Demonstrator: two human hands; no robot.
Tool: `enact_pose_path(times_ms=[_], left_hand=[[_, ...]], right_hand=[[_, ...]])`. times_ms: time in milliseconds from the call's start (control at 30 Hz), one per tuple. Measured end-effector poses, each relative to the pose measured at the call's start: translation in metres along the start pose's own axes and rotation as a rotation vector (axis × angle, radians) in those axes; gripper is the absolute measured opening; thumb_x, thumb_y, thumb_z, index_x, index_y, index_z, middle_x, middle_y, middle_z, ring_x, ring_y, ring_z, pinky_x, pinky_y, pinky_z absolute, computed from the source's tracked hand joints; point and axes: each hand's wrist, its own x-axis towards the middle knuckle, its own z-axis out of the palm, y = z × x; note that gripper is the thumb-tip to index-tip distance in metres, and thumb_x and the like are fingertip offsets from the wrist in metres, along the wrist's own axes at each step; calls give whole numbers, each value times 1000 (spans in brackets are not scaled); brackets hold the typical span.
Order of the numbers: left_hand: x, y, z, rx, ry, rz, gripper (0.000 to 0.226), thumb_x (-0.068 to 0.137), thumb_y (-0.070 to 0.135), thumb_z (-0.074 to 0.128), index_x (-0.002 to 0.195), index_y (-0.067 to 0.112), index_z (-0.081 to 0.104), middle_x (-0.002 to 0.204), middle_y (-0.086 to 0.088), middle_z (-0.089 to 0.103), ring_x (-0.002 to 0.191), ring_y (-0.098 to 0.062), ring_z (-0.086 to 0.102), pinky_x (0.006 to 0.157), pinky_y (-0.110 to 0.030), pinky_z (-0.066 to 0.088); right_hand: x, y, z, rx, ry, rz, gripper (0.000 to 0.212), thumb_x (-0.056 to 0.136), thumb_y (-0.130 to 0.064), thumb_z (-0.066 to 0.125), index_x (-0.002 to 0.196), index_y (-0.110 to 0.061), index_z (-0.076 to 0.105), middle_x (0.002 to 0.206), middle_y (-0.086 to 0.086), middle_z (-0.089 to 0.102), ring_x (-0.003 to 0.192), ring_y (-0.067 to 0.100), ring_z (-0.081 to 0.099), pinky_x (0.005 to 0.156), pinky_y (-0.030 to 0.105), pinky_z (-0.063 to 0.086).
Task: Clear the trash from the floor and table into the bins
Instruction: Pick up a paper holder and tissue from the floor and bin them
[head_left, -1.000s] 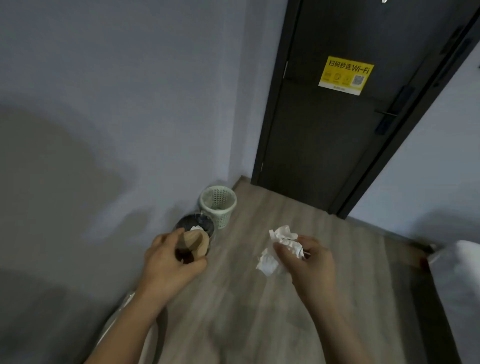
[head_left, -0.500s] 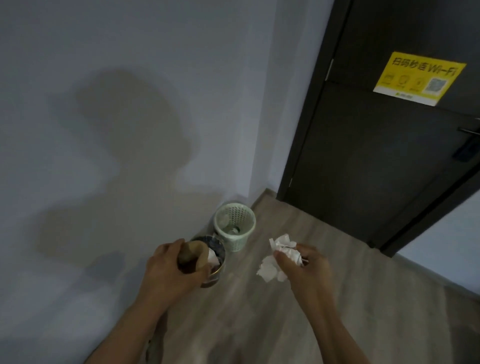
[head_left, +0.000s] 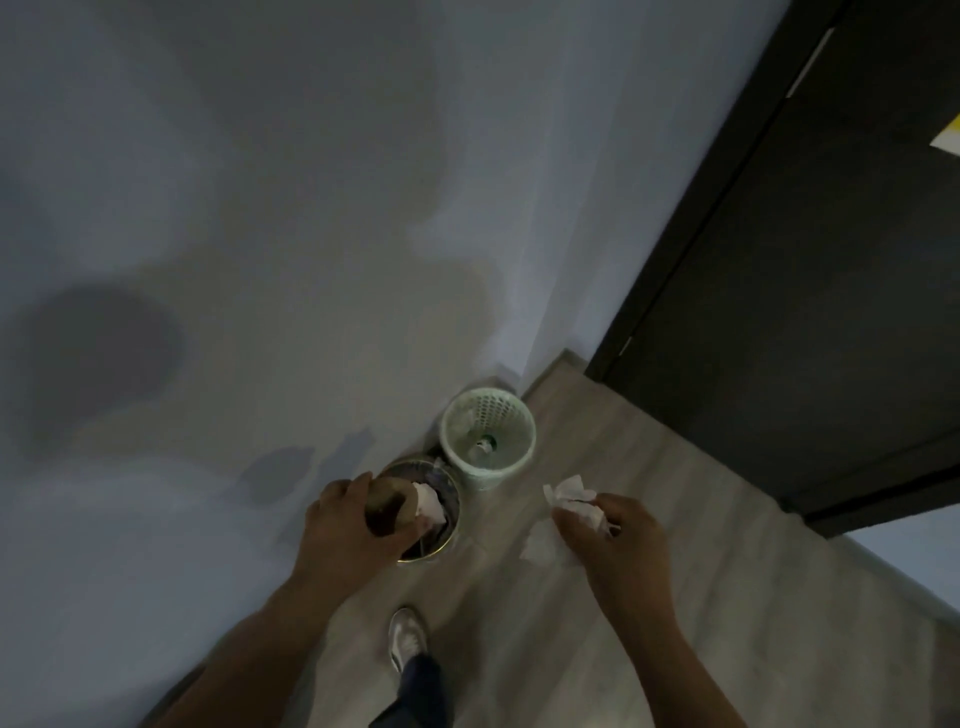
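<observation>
My left hand (head_left: 343, 525) grips a brown paper cup (head_left: 388, 508), tilted over the mouth of a dark round bin (head_left: 448, 501) with a metal rim that stands by the wall. White crumpled paper (head_left: 429, 503) lies inside that bin. My right hand (head_left: 613, 535) pinches a bunch of crumpled white tissue (head_left: 569, 501) above the wooden floor, to the right of the dark bin. A pale green perforated bin (head_left: 488, 441) stands just behind, in the corner, with some trash at its bottom.
A grey wall runs along the left. A dark door (head_left: 810, 291) fills the right side, with a yellow sticker at the frame's edge. My foot in a light shoe (head_left: 406, 639) stands on the wooden floor (head_left: 649, 613) below the bins.
I have stepped closer and the view has tilted down; both bins now lie nearer below me. The cup has moved over the dark bin. The tissue stays in my right hand.
</observation>
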Motion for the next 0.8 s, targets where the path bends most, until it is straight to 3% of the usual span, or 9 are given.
enact_pose_path(times_ms=[133, 233, 333, 467, 600, 733, 800], left_hand=[[62, -6, 8, 43, -51, -23, 115, 39, 80, 36, 133, 14, 49, 130, -11, 49, 120, -31, 48, 102, -37, 39], [109, -13, 21, 105, -113, -26, 107, 42, 79, 37, 128, 17, 52, 120, -10, 53, 113, -33, 52, 94, -37, 44], [152, -19, 36, 169, -151, -13, 94, 43, 80, 43, 117, 23, 55, 109, -6, 54, 105, -32, 55, 88, -38, 47], [188, -28, 57, 183, -112, 35, 82, 48, 80, 53, 108, 24, 55, 99, -9, 56, 91, -36, 58, 75, -44, 52], [221, -28, 75, 277, -177, 37, 100, 48, 81, 49, 123, 14, 55, 118, -11, 52, 111, -36, 52, 90, -48, 46], [244, -25, 90, 318, -253, -39, 100, 61, 72, 68, 139, 19, 37, 146, -11, 33, 136, -37, 28, 105, -51, 35], [250, -23, 96, 345, -262, -49, 95, 64, 71, 68, 139, 22, 37, 147, -9, 31, 138, -35, 25, 106, -50, 34]], right_hand=[[45, -10, 32, -14, -19, 54, 16, 76, -22, 78, 91, -20, 71, 91, 1, 70, 79, 13, 68, 73, 37, 58], [74, -12, 53, -35, -18, 39, 12, 77, -21, 78, 82, -28, 70, 87, -1, 69, 77, 12, 67, 72, 39, 58], [96, -9, 69, -50, -39, 52, 22, 77, -18, 78, 73, -36, 64, 86, -2, 68, 76, 14, 67, 71, 39, 58], [120, -2, 82, -69, -78, 113, 26, 77, -19, 79, 78, -36, 60, 93, 1, 67, 79, 14, 66, 68, 28, 56], [147, 14, 93, -84, -102, 140, 19, 76, -20, 79, 82, -32, 65, 94, -1, 67, 78, 12, 67, 71, 35, 59], [171, 26, 100, -136, -149, 129, 24, 77, -20, 79, 78, -37, 62, 92, -3, 65, 78, 10, 65, 71, 35, 58], [182, 31, 104, -157, -158, 112, 27, 76, -20, 79, 76, -39, 60, 92, -3, 64, 78, 11, 65, 71, 36, 58]])
